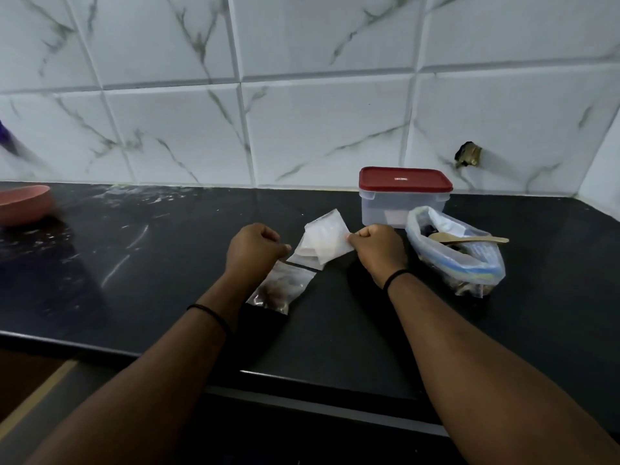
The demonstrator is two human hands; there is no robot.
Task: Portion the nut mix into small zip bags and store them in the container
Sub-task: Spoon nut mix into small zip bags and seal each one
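Black worktop (151,297), one small bag filled, more waiting to be portioned.

Nearest, a filled zip bag (280,290) is pinched at its top edge by the left hand (255,248), fingers curled; it lies flat on the stone. Just beyond, a pile of empty bags (322,241) is pinched at its corner by the right hand (377,246). One bag should be peeled off singly, its mouth opened fully before scooping. Further right, the nut bag (469,263) holds a wooden spoon (469,238). Behind it, the container (399,209) is kept closed by its red lid (404,179), which must be lifted before storing.
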